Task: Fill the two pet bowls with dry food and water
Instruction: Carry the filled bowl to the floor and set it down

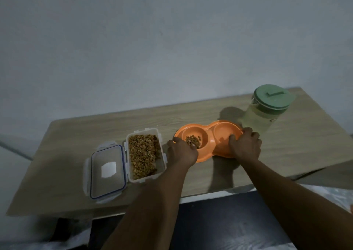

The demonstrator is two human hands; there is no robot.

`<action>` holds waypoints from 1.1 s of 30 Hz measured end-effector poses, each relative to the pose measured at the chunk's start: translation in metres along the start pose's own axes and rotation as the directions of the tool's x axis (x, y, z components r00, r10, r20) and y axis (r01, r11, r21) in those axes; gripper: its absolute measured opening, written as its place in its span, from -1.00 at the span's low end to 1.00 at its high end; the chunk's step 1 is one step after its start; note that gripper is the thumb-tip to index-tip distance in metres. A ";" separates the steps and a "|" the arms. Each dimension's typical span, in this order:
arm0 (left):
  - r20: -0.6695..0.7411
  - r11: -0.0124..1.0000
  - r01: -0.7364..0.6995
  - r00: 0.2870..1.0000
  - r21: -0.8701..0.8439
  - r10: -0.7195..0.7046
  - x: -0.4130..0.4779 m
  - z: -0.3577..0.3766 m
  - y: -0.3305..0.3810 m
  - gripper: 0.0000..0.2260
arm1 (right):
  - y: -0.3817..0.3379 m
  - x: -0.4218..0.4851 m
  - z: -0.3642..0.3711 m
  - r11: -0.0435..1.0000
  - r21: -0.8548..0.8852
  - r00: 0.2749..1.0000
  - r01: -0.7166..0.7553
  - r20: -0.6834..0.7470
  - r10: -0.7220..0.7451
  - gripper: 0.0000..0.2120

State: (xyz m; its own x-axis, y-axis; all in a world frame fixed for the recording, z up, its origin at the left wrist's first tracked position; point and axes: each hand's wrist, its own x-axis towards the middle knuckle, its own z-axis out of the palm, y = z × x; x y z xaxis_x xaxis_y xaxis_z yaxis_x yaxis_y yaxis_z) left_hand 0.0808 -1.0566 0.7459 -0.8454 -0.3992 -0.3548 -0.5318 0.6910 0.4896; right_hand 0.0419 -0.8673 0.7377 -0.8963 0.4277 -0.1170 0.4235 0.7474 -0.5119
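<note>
Crosswise, both hands (182, 150) (246, 146) clasp the double bowl (210, 135), long axis left-right.

We seem to be in a home room: a wood-grain table (286, 144) stands against a plain grey wall (152, 49), holding an orange pet feeder (210, 140).

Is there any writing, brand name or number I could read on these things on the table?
None can be read.
Container lid: a white patch shows at its middle, blank or too blurred to tell.
Water jug: a small mark low on its side, too small to read.
Orange double bowl and food container: no text visible.
</note>
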 end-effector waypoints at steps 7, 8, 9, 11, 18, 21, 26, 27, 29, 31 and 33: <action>-0.018 0.996 0.081 0.996 -0.034 -0.082 0.021 0.002 -0.001 -0.53 | 0.010 0.022 -0.002 0.985 0.115 0.991 -0.126 0.057 0.120 -0.52; -0.011 0.994 0.095 0.995 -0.053 -0.095 0.022 -0.001 -0.001 -0.54 | 0.011 0.024 -0.003 0.983 0.121 0.989 -0.137 0.065 0.130 -0.54; -0.002 0.991 0.110 0.994 -0.069 -0.111 0.024 -0.002 -0.001 -0.55 | 0.011 0.025 -0.005 0.983 0.121 0.988 -0.141 0.078 0.132 -0.55; 0.016 0.985 0.145 0.989 -0.096 -0.144 0.026 -0.004 -0.001 -0.55 | 0.011 0.026 -0.010 0.984 0.121 0.988 -0.129 0.101 0.117 -0.58; 0.042 0.978 0.174 0.984 -0.119 -0.170 0.020 -0.007 0.002 -0.55 | 0.016 0.013 -0.023 0.980 0.187 0.995 -0.068 0.081 0.053 -0.57; 0.064 0.981 0.150 0.988 -0.125 -0.143 0.014 -0.009 0.003 -0.58 | 0.020 0.004 -0.033 0.980 0.195 0.998 -0.043 0.060 0.032 -0.58; 0.088 0.988 0.102 0.992 -0.118 -0.092 -0.003 -0.014 0.008 -0.57 | 0.033 -0.010 -0.053 0.971 0.233 0.999 -0.044 0.032 0.038 -0.54; 0.095 0.989 0.085 0.993 -0.119 -0.074 -0.009 -0.015 0.010 -0.57 | 0.037 -0.013 -0.059 0.970 0.239 0.999 -0.045 0.022 0.041 -0.54; 0.101 0.991 0.065 0.993 -0.121 -0.053 -0.018 -0.015 0.014 -0.56 | 0.045 -0.020 -0.068 0.967 0.249 0.999 -0.047 0.007 0.047 -0.53; 0.102 0.990 0.042 0.994 -0.134 -0.029 -0.027 -0.013 0.016 -0.57 | 0.055 -0.025 -0.076 0.966 0.255 0.999 -0.048 -0.003 0.051 -0.54; 0.108 0.987 0.018 0.994 -0.158 -0.001 -0.039 -0.008 0.023 -0.62 | 0.070 -0.031 -0.087 0.961 0.271 0.998 -0.058 -0.015 0.064 -0.54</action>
State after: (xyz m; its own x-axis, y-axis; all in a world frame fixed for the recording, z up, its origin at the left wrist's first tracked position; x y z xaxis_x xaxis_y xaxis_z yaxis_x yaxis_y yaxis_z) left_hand 0.1014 -1.0303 0.7772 -0.8345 -0.3328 -0.4392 -0.5484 0.5793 0.6030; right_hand 0.1106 -0.7839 0.7797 -0.8652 0.4823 -0.1373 0.4233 0.5555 -0.7158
